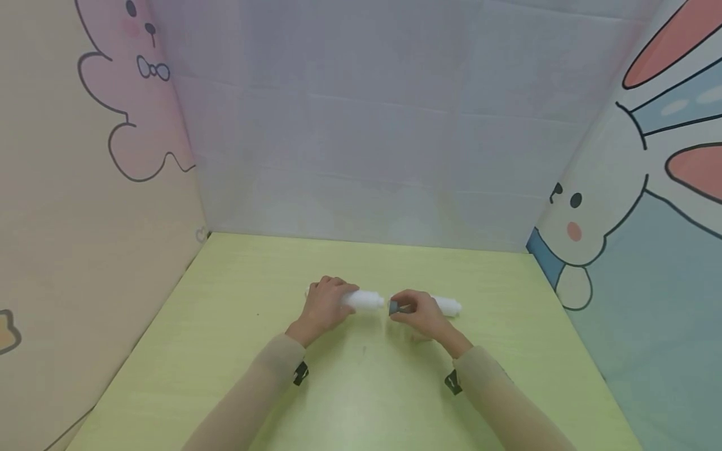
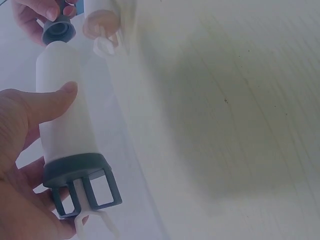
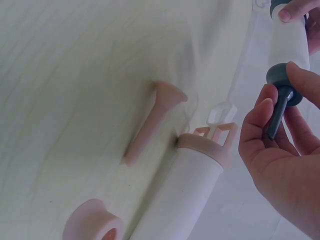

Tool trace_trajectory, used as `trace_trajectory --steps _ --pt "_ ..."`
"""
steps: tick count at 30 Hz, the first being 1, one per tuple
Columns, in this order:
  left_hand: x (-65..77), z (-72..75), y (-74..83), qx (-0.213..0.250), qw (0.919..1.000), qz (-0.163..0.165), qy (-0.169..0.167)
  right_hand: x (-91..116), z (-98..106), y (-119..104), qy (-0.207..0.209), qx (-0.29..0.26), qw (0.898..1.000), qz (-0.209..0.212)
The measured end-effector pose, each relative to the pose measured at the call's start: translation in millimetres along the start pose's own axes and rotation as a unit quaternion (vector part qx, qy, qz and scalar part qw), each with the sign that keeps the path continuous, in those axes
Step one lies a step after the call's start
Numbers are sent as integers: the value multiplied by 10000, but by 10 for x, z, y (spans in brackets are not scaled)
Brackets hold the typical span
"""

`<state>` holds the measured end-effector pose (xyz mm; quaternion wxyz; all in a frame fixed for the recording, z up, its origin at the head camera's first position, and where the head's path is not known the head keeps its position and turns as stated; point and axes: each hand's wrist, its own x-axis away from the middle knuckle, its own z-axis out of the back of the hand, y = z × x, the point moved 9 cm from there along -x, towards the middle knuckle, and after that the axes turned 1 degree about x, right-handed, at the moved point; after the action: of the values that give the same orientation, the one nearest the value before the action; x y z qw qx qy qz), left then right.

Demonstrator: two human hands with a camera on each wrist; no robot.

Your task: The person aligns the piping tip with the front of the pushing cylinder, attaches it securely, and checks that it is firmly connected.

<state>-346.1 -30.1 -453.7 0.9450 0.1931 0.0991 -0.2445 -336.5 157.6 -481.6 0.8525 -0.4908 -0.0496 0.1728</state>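
My left hand [image 1: 327, 304] grips a white cylinder [image 2: 65, 125] lengthwise, thumb across its side. One end of the cylinder carries a dark green slotted collar [image 2: 80, 172] with a pale loop-like piece at it. At the opposite, narrower end, my right hand [image 1: 420, 310] pinches a dark green funnel-shaped piece [image 3: 279, 80] with a thin stem. The piece's wide mouth faces the cylinder's end; whether they touch I cannot tell. Beside the right hand lies a second white cylinder [image 3: 180, 192] with a pink slotted collar [image 3: 205, 147].
In the right wrist view, a pink funnel-shaped piece with a stem [image 3: 152, 122] and a round pink piece [image 3: 90, 222] lie on the pale yellow table [image 1: 361, 401]. Cloth walls with cartoon animals stand at the back and both sides.
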Motion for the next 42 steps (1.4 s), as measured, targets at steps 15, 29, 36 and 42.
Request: trace_trajectory --steps 15,29,36,42 --pt "55 53 84 101 9998 -107 126 -16 14 -87 44 -244 9997 -33" --pt "92 -18 141 164 9998 -87 91 84 29 -475 -265 -377 9989 83" --pt "90 -12 153 148 9997 -124 171 69 20 -447 -248 -419 9988 92" --pt "92 -11 160 120 9997 -134 143 0 -20 -211 -198 -478 9985 151"
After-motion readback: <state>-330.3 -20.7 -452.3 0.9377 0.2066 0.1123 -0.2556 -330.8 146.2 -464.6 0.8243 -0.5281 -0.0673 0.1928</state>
